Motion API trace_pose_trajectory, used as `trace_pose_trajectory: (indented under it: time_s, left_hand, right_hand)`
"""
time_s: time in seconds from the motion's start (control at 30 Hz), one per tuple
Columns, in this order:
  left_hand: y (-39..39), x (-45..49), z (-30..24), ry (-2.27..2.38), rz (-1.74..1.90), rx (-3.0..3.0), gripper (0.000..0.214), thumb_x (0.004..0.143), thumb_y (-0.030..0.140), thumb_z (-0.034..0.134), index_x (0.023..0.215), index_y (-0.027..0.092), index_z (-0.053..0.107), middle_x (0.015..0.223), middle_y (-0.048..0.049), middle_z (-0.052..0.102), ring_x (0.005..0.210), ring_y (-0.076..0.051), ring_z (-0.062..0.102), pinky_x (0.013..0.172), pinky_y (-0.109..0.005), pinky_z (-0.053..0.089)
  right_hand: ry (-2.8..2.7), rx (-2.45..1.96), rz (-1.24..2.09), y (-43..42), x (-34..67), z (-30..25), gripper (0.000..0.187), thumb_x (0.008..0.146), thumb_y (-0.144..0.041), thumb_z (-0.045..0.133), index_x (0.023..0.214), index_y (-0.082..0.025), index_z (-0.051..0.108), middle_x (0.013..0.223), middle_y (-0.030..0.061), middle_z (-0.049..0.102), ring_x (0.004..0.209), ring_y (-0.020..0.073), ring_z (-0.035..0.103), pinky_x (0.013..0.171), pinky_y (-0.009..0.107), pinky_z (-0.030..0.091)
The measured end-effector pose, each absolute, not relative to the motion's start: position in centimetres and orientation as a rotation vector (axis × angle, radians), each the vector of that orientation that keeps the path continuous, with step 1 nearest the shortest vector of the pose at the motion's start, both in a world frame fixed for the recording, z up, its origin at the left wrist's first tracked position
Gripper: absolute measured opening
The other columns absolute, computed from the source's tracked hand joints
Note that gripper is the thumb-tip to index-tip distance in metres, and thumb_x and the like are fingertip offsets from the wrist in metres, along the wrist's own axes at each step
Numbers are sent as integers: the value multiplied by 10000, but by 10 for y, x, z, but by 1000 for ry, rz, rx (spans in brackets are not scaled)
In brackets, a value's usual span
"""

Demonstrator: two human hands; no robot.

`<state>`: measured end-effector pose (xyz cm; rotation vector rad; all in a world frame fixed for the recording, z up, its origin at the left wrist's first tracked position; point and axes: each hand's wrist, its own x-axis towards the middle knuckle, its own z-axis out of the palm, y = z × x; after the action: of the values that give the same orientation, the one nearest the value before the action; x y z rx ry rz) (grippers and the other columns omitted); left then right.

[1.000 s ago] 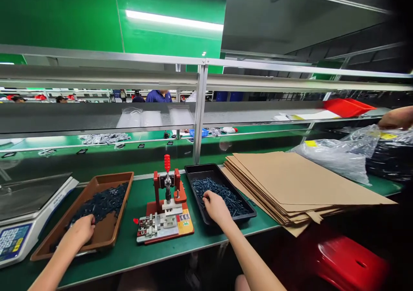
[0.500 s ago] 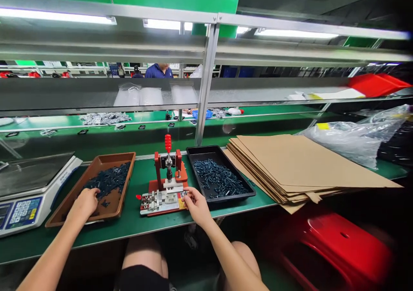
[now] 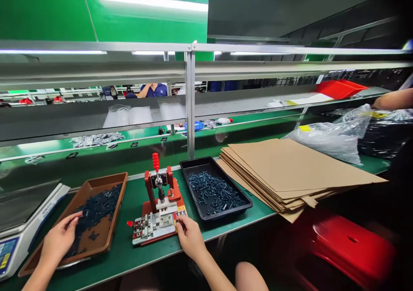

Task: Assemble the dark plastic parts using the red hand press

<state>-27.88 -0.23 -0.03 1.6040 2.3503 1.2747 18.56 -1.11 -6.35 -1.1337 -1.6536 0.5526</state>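
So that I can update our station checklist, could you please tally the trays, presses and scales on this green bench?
Brown tray: 1
Black tray: 1
Red-handled hand press: 1
Digital scale: 1
Total: 4

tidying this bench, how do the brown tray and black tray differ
The brown tray sits left of the red-handled press, the black tray right. Brown tray's parts form a dense dark mat, black tray's lie loose. The left hand reaches over the brown tray; none touches the black tray. Both are shallow rectangular trays.
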Motion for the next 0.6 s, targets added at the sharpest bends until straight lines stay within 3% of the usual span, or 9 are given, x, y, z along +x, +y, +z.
trace_pose_trajectory:
  time_s: [0.1,0.2,0.33,0.5,0.6]
  left_hand:
    - [-5,-256,7,1994,1556,1323,556,745,565,595,1163,204,658,1101,-105,759,855,-260,742,683,-326,596]
    - [-8,-219,21,1785,1724,1179,794,653,623,720,1294,179,572,1053,-109,765,782,-210,717,673,-295,579]
    - [-19,-165,40,1622,1620,1049,805,519,686,810,1092,139,670,867,-77,737,628,-134,584,503,-227,425]
    - [-42,-100,35,1322,1364,993,683,676,695,725,1078,142,715,569,53,441,515,-74,350,488,-220,268]
    - [-52,-73,24,1221,1230,966,585,739,575,711,1134,144,736,663,6,498,597,-95,403,546,-240,323]
  right_hand:
    - [-1649,-1124,556,-10,187,-66,218,929,-238,494,1010,-198,693,938,82,747,870,223,712,800,305,548]
    - [-1646,-1113,571,-9,189,-69,225,938,-261,493,1004,-199,699,925,88,747,844,235,715,781,322,560]
    - [-1618,-1097,602,-7,189,-74,224,946,-312,509,1001,-220,705,938,93,748,843,253,717,770,344,571]
    - [-1517,-1075,665,-4,189,-78,222,934,-387,534,1017,-224,660,746,46,700,635,220,671,610,304,555]
    - [-1530,-1064,657,-2,190,-76,213,929,-400,545,905,-227,666,768,50,707,660,219,678,625,300,559]
